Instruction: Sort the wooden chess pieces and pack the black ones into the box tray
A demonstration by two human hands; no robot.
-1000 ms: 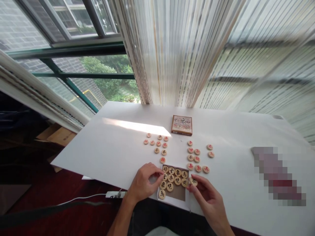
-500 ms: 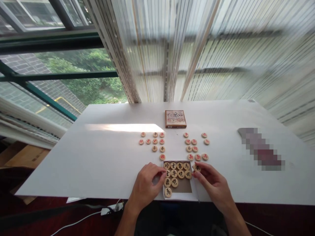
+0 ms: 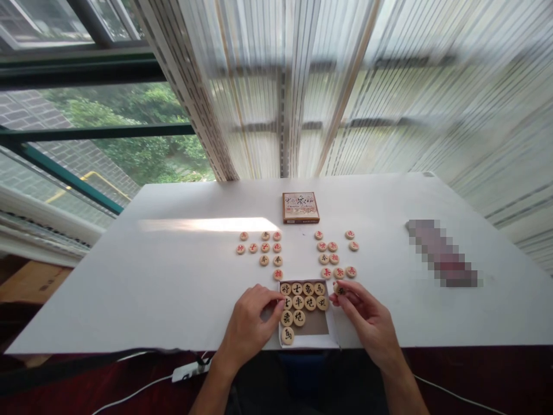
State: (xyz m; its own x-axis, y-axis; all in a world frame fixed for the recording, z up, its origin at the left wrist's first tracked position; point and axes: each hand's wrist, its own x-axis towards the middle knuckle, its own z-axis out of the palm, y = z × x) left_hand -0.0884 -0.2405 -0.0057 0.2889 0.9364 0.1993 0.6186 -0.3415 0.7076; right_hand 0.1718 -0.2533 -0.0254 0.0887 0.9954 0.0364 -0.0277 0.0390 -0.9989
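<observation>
A shallow white box [image 3: 311, 340] near the table's front edge holds several round wooden pieces with black characters, in rows from its back left. Its front right part shows a bare brown bottom. My left hand [image 3: 254, 317] is at the box's left side, thumb and index finger bent around the left wall beside a black-marked piece [image 3: 287, 302]. Just right of the box, my right hand [image 3: 365, 314] pinches a black-marked piece [image 3: 339, 289] between thumb and fingers. Behind the box, loose red-marked pieces [image 3: 339, 273] and a few black-marked ones [image 3: 264, 260] lie in two groups.
A flat brown-edged box [image 3: 301, 207] with a printed lid lies farther back on the white table [image 3: 151, 276]. A pixelated object [image 3: 444, 253] lies at the right. Striped curtains [image 3: 259, 86] hang behind, and a white power strip [image 3: 190, 370] is below the front edge.
The view has shifted, so the table's contents appear slightly farther left. The piece in my right hand has tilted a little between the fingers. My left hand stays at the box's left side.
</observation>
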